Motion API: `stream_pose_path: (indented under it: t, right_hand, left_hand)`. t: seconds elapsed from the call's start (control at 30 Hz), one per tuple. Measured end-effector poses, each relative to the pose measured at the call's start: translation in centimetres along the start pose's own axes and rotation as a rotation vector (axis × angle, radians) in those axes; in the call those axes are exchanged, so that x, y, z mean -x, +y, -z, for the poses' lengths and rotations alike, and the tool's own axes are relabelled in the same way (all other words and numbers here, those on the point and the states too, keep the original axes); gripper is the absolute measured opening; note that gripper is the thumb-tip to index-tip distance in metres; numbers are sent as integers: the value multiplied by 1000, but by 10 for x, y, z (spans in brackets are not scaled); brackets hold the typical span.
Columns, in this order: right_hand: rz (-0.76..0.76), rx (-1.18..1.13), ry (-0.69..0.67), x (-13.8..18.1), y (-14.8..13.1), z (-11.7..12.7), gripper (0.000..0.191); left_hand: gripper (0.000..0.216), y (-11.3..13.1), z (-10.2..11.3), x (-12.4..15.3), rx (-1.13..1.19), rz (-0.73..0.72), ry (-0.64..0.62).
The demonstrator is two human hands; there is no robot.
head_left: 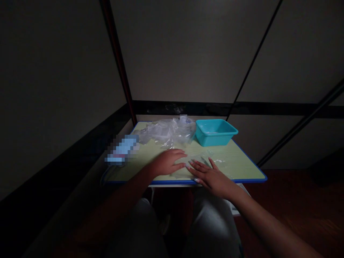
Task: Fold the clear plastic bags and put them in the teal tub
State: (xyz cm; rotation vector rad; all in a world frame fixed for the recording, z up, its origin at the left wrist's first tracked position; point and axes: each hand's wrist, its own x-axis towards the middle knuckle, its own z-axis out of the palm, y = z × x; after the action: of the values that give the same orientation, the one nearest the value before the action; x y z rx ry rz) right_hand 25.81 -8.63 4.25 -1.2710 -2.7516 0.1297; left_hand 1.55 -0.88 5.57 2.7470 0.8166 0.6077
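A clear, flat plastic sheet or bag [221, 162] lies near the front of the small table [145, 168]. My right hand [213, 178] rests palm down over it, fingers stretched and spread. At its left edge, my left hand [168, 163] reaches in from the side with its fingers extended and the thumb apart. The fingertips of both hands come close together, and neither hand grips anything that I can see. Much of the clear plastic is hard to make out in the dim light, and my right hand covers part of it.
Behind my hands lies a crumpled heap of clear plastic bags [168, 130]. A turquoise plastic basin [217, 139] stands at the back right. A blurred-out light blue object [122, 150] sits at the left edge. Panelled walls [177, 53] enclose the table's back and left.
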Motion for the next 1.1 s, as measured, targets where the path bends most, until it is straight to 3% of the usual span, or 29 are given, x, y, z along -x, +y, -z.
stream_pose_path:
  t: [0.17, 0.3, 0.5, 0.57, 0.83, 0.93, 1.1]
  right_hand:
    - [-3, -32, -50, -7, -5, 9, 51]
    - [6, -102, -66, -7, -5, 13, 50]
    - [-11, -296, 14, -4, 15, 25, 30]
    - [-51, -375, 12, -9, 25, 30, 31]
    - [-45, -438, -203, -48, 47, 38, 33]
    - [-67, -435, -296, -57, 50, 36, 30]
    - [-73, -442, -355, -63, 54, 32, 25]
  left_hand:
    - [70, 19, -12, 35, 57, 1, -127]
    - [43, 20, -22, 45, 40, 59, -129]
    - [36, 17, -20, 50, 234, 96, -33]
    - [38, 16, -20, 52, 279, 127, -4]
    - [55, 4, -16, 63, 207, 262, 278]
    - [52, -2, -14, 67, 148, 228, 250]
    - [44, -3, -14, 69, -21, 65, 88]
